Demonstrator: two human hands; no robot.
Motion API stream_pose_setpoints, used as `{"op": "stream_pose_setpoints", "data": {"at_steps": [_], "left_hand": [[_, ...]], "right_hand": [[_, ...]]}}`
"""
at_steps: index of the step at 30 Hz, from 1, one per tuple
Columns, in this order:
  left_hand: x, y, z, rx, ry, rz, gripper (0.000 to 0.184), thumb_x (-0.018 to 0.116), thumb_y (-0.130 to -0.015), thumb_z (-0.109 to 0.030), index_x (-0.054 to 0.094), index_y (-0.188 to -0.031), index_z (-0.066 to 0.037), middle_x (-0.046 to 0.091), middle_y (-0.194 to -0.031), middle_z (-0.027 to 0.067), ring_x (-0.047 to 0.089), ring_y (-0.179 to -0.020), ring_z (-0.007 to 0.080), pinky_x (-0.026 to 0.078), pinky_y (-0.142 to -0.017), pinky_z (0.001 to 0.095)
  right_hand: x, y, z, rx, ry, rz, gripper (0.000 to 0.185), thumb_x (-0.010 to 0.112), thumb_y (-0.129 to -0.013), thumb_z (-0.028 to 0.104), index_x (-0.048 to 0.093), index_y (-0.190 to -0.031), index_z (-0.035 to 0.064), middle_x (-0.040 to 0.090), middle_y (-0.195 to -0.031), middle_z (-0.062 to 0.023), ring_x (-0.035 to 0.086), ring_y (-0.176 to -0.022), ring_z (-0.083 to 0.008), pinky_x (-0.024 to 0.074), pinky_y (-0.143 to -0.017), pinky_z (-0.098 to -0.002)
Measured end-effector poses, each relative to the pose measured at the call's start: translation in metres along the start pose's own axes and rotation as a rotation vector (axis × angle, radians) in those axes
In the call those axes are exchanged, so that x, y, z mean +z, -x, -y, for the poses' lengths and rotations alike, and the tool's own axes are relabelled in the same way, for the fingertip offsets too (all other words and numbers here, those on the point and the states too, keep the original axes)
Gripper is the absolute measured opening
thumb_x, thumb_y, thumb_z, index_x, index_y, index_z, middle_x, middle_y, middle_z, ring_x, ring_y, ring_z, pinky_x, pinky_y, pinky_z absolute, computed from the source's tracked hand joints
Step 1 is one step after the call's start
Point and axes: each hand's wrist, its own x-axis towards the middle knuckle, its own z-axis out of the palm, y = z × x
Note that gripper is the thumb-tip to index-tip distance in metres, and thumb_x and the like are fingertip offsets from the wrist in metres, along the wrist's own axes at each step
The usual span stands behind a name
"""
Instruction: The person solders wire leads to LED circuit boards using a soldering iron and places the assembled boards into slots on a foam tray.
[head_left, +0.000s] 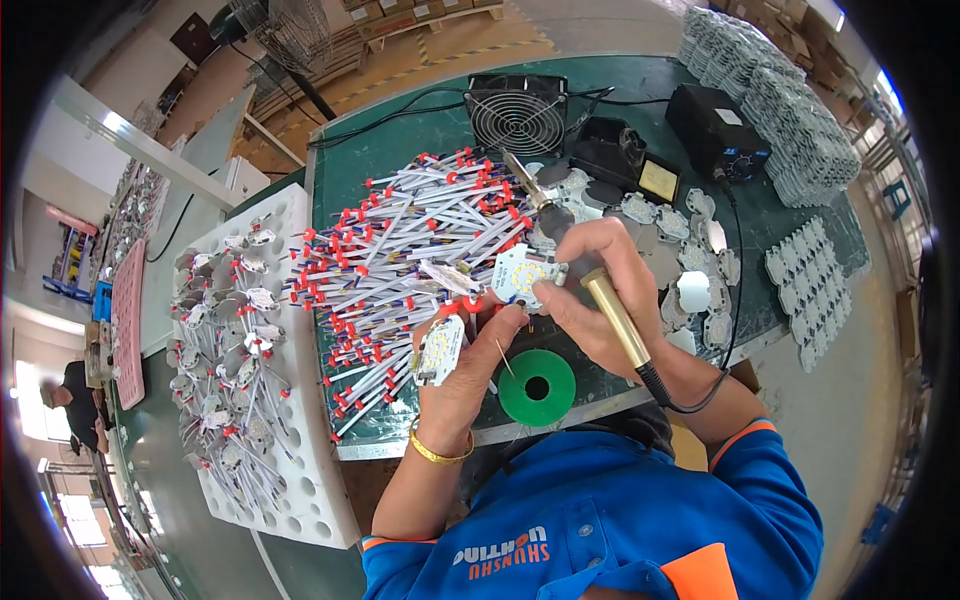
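Note:
My right hand (612, 290) is closed around a soldering iron (615, 320), its metal tip pointing up and away over the bench. The same hand's thumb and finger pinch the edge of a white LED circuit board (518, 272). Below that board, my left hand (465, 375) is closed, with its thumb near the board's lower edge. Another LED board (437, 350) sticks out at the left hand's outer side, and a third board (450, 277) shows above the fingers. A thin solder wire (504, 356) stands beside the left thumb, near a green solder spool (538, 388).
Many white cables with red ends (400, 235) cover the bench's left part. A white foam tray (320, 440) bears wired boards. Behind stand a fan (517, 115), an iron stand (610, 150) and a black soldering station (715, 130). Board stacks (790, 125) lie right. A person (82, 405) is far left.

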Motion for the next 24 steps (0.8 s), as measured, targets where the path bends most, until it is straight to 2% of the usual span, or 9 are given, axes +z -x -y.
{"op": "stream_pose_setpoints", "data": {"at_steps": [2, 5, 7, 13, 17, 20, 22, 23, 24], "left_hand": [[0.001, 0.0, 0.0, -0.013, -0.009, -0.007, 0.013, 0.068, -0.077, -0.001, 0.063, -0.089, 0.001, 0.064, -0.079, 0.0049, 0.059, -0.07, 0.0088, 0.047, -0.063, 0.0205], [0.002, -0.001, 0.003, -0.003, 0.052, -0.051, 0.011, 0.069, -0.076, -0.002, 0.063, -0.085, 0.001, 0.064, -0.074, 0.0039, 0.057, -0.067, 0.0071, 0.044, -0.059, 0.0195], [-0.003, -0.003, 0.008, 0.046, -0.069, -0.05, 0.01, 0.07, -0.077, -0.004, 0.062, -0.081, 0.001, 0.063, -0.072, 0.0039, 0.055, -0.064, 0.0064, 0.043, -0.057, 0.019], [-0.001, 0.0, 0.005, 0.021, -0.002, -0.043, 0.01, 0.069, -0.078, -0.005, 0.061, -0.077, 0.001, 0.063, -0.07, 0.0041, 0.054, -0.062, 0.0059, 0.043, -0.056, 0.0191], [-0.001, 0.001, 0.003, 0.016, -0.003, -0.049, 0.009, 0.068, -0.078, -0.005, 0.061, -0.078, 0.001, 0.063, -0.072, 0.0045, 0.056, -0.064, 0.0069, 0.044, -0.057, 0.0199], [-0.003, 0.002, 0.002, 0.046, 0.098, -0.066, 0.008, 0.067, -0.079, -0.004, 0.061, -0.083, -0.001, 0.062, -0.075, 0.0041, 0.059, -0.067, 0.0098, 0.047, -0.059, 0.0232], [-0.008, 0.005, -0.003, 0.042, 0.174, -0.092, 0.012, 0.067, -0.078, -0.001, 0.06, -0.087, -0.003, 0.06, -0.079, 0.0036, 0.061, -0.071, 0.0133, 0.05, -0.063, 0.0275], [-0.01, 0.007, -0.004, 0.049, 0.173, -0.106, 0.012, 0.067, -0.078, -0.001, 0.06, -0.087, -0.003, 0.06, -0.079, 0.0036, 0.061, -0.071, 0.0133, 0.05, -0.063, 0.0275], [-0.012, 0.008, -0.004, 0.048, 0.156, -0.113, 0.014, 0.067, -0.077, -0.002, 0.058, -0.087, -0.004, 0.06, -0.077, 0.0041, 0.06, -0.069, 0.0133, 0.046, -0.06, 0.0251]], "right_hand": [[0.0, -0.001, 0.001, 0.01, -0.015, -0.014, 0.028, 0.067, -0.071, 0.001, 0.048, -0.093, 0.0044, 0.053, -0.081, -0.0057, 0.053, -0.062, -0.012, 0.0428, -0.056, -0.026], [0.0, -0.003, 0.001, -0.102, 0.045, 0.001, 0.028, 0.066, -0.07, 0.0, 0.049, -0.092, 0.0041, 0.054, -0.081, -0.0071, 0.055, -0.062, -0.0146, 0.0436, -0.056, -0.027], [0.0, -0.003, 0.001, -0.105, 0.08, 0.018, 0.028, 0.067, -0.069, 0.0, 0.05, -0.091, 0.0041, 0.055, -0.081, -0.0076, 0.055, -0.061, -0.0162, 0.0436, -0.056, -0.0271], [0.003, -0.003, -0.001, -0.095, 0.05, 0.019, 0.028, 0.068, -0.07, 0.001, 0.05, -0.091, 0.0043, 0.054, -0.08, -0.0067, 0.054, -0.06, -0.0157, 0.0431, -0.055, -0.0268], [0.002, -0.004, -0.002, -0.149, 0.092, 0.03, 0.028, 0.068, -0.07, 0.001, 0.05, -0.091, 0.0041, 0.053, -0.08, -0.0064, 0.054, -0.06, -0.0149, 0.043, -0.054, -0.0266], [0.003, -0.002, -0.001, -0.119, -0.009, 0.036, 0.029, 0.068, -0.07, 0.0, 0.05, -0.092, 0.0035, 0.054, -0.078, -0.006, 0.054, -0.061, -0.014, 0.043, -0.055, -0.0262], [0.003, 0.001, -0.005, -0.209, -0.062, -0.049, 0.029, 0.069, -0.07, 0.0, 0.05, -0.093, 0.0031, 0.055, -0.076, -0.0055, 0.054, -0.062, -0.0142, 0.0439, -0.056, -0.0273], [-0.005, 0.003, -0.003, -0.215, -0.06, -0.005, 0.028, 0.068, -0.071, 0.0, 0.051, -0.093, 0.002, 0.057, -0.075, -0.007, 0.055, -0.062, -0.0157, 0.0455, -0.058, -0.0294], [-0.01, 0.007, -0.003, -0.251, -0.102, 0.007, 0.026, 0.066, -0.072, 0.001, 0.051, -0.093, 0.0012, 0.058, -0.076, -0.0085, 0.056, -0.063, -0.0173, 0.0459, -0.059, -0.0304]]}}
